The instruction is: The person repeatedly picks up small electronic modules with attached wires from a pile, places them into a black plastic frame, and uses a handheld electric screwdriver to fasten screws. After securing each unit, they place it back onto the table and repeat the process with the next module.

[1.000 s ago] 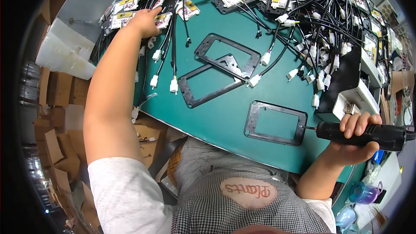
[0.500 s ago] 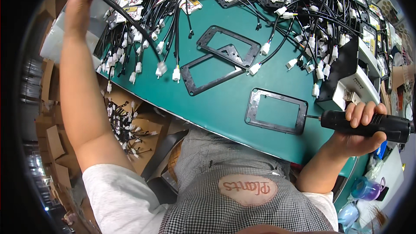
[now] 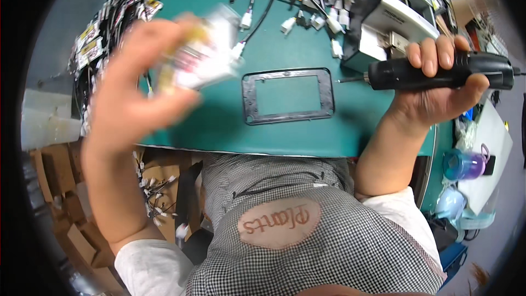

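Note:
My left hand (image 3: 131, 90), smeared by motion, grips a flat white module (image 3: 211, 52) with a yellow and red label between thumb and fingers, raised above the table. In my right hand (image 3: 430, 85) is a black electric screwdriver (image 3: 388, 75), held level, its thin bit pointing left. A black rectangular plastic frame (image 3: 287, 115) with a large opening lies on the green table, just left of the bit's tip. The bit stands close to the frame's right edge; I cannot tell whether they touch.
Black cables with white connectors (image 3: 287, 24) crowd the table's far side. Labelled modules (image 3: 90, 50) lie at the far left. A black and white metal box (image 3: 364, 35) stands behind the screwdriver. A blue-purple cup (image 3: 463, 164) is at right; cardboard boxes (image 3: 82, 241) sit lower left.
My left hand has come from the far left toward the table's middle, bringing the module. The view has shifted, and the frame and screwdriver appear farther left and higher. My right hand keeps its hold.

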`<state>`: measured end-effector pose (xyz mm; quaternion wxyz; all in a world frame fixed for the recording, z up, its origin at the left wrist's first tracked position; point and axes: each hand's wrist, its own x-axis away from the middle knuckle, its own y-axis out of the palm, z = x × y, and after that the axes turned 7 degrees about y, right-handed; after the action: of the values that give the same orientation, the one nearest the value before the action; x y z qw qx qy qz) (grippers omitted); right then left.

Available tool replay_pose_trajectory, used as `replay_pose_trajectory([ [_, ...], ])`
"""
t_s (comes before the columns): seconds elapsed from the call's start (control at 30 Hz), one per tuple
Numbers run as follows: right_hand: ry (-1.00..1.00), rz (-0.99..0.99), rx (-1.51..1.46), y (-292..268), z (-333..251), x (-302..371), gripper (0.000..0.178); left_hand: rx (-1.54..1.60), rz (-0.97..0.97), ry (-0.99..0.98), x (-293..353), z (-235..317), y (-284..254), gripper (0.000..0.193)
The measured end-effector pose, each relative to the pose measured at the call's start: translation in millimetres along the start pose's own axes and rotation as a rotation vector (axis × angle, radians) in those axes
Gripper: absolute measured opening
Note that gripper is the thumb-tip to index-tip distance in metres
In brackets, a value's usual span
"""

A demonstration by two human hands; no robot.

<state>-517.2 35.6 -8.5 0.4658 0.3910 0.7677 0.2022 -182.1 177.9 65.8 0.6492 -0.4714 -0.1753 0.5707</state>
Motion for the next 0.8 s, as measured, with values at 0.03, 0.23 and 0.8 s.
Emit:
replay_pose_trajectory([
  [0.03,-0.003,-0.003,0.004,-2,-2,-1,0.060,-0.018,-0.010,-0.010,-5,15,31,0.060],
  [0.23,-0.002,0.012,0.050,-3,0,-2,0.061,-0.151,-0.012,0.056,-12,30,135,0.048],
  [0.8,0.081,0.219,0.486,21,44,9,0.064,-0.205,-0.050,0.032,-11,16,157,0.038],
])
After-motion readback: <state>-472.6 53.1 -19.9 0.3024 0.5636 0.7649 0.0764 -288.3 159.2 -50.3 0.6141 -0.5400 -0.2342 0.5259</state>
